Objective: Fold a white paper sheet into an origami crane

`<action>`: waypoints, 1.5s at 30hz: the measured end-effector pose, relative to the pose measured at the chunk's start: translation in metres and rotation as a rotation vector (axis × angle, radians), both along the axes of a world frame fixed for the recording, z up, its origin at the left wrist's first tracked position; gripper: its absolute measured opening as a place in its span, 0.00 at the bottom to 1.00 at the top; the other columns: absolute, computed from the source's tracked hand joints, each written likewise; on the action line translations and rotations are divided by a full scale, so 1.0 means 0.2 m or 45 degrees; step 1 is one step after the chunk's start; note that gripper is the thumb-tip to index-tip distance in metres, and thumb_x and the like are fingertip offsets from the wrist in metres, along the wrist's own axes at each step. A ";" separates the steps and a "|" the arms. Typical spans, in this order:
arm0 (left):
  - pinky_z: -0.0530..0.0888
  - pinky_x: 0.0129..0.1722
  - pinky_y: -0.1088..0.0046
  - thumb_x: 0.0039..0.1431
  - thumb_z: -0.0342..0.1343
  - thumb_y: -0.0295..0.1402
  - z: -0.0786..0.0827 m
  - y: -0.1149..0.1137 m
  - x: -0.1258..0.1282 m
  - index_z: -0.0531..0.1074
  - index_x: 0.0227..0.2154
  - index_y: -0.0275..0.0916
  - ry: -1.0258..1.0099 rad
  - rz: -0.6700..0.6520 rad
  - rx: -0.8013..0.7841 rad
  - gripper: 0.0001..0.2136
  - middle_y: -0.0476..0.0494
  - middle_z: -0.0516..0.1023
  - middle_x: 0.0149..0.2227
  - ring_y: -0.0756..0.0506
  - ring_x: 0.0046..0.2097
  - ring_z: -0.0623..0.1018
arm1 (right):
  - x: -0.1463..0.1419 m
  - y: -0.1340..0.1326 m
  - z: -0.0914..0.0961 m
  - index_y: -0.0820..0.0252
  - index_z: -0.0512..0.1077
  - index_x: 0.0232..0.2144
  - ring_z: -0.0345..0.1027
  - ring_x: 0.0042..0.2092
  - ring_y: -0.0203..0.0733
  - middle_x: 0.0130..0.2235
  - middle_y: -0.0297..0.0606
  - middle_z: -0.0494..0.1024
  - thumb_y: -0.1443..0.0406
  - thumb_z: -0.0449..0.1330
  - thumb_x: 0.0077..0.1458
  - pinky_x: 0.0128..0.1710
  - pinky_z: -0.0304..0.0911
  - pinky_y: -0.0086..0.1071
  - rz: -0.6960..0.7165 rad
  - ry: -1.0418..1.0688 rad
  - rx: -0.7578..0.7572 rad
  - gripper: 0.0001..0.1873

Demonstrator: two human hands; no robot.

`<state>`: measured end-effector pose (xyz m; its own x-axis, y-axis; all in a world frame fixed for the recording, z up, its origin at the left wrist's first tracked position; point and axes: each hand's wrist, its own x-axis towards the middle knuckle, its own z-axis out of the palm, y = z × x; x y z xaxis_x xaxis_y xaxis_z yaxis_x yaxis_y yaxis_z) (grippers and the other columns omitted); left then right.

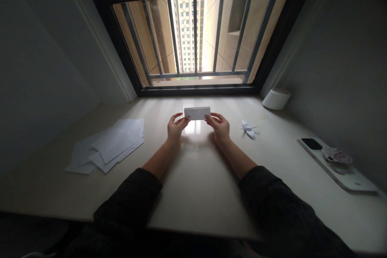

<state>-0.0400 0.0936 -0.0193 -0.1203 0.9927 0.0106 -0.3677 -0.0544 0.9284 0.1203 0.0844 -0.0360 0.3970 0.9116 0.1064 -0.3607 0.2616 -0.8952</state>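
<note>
Window: from here I see a barred window (pixel 193 36) at the far edge, with tall buildings outside.

Desk: a pale desk (pixel 193 193) fills the view, with the person's dark sleeves (pixel 127 197) reaching in from the near edge.

Left side: a loose pile of white paper sheets (pixel 109 145), unfolded as far as I can tell.

Right side: a white cylinder (pixel 276 98) sits far right. Nearer lie a black phone (pixel 311 144) and a round sticker (pixel 337 155) on a white board (pixel 338 173).

Progress: one folded paper figure (pixel 248 130) lies finished-looking just right of the right hand (pixel 218 126); the pile remains.

Paper: a white paper rectangle (pixel 197 113) is raised above the middle of the desk, between both hands.

Fingers: the right hand and left hand (pixel 177 127) each pinch one short end, thumbs (pixel 187 118) in front, fingers close together.
</note>
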 end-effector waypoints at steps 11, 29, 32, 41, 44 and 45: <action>0.69 0.49 0.63 0.52 0.59 0.43 0.01 -0.07 0.00 0.67 0.48 0.43 0.988 0.314 0.538 0.21 0.41 0.74 0.48 0.43 0.50 0.74 | -0.01 -0.02 0.01 0.61 0.75 0.36 0.75 0.33 0.43 0.29 0.39 0.80 0.57 0.69 0.38 0.39 0.69 0.38 -0.009 -0.211 0.115 0.22; 0.74 0.38 0.69 0.50 0.61 0.41 0.01 -0.08 0.01 0.78 0.37 0.43 0.887 0.140 0.458 0.13 0.44 0.81 0.38 0.43 0.39 0.79 | -0.03 -0.03 0.02 0.61 0.77 0.36 0.74 0.32 0.43 0.29 0.40 0.80 0.55 0.69 0.37 0.38 0.68 0.37 0.166 -0.300 0.142 0.23; 0.74 0.39 0.69 0.51 0.60 0.41 0.01 -0.08 0.01 0.78 0.37 0.44 0.896 0.152 0.483 0.12 0.45 0.81 0.39 0.43 0.40 0.79 | -0.03 -0.04 0.02 0.61 0.77 0.36 0.74 0.32 0.43 0.29 0.40 0.80 0.54 0.69 0.37 0.37 0.68 0.38 0.142 -0.310 0.136 0.23; 0.72 0.37 0.71 0.55 0.57 0.39 0.04 -0.09 0.00 0.78 0.39 0.48 1.221 0.205 0.570 0.09 0.47 0.80 0.39 0.44 0.38 0.79 | -0.04 -0.05 0.03 0.60 0.78 0.33 0.74 0.32 0.44 0.30 0.40 0.81 0.56 0.70 0.37 0.37 0.69 0.39 0.074 -0.277 0.157 0.20; 0.72 0.37 0.71 0.55 0.57 0.39 0.04 -0.09 -0.01 0.77 0.39 0.49 1.277 0.200 0.583 0.09 0.47 0.80 0.39 0.44 0.40 0.79 | -0.04 -0.04 0.02 0.60 0.78 0.33 0.75 0.33 0.45 0.30 0.40 0.81 0.57 0.70 0.36 0.38 0.69 0.39 0.064 -0.255 0.162 0.19; 0.72 0.38 0.70 0.55 0.57 0.39 0.04 -0.09 -0.01 0.77 0.39 0.49 1.288 0.195 0.585 0.10 0.47 0.80 0.39 0.44 0.40 0.79 | -0.04 -0.03 0.02 0.60 0.78 0.33 0.75 0.33 0.45 0.30 0.40 0.81 0.57 0.70 0.36 0.38 0.69 0.39 0.060 -0.259 0.156 0.19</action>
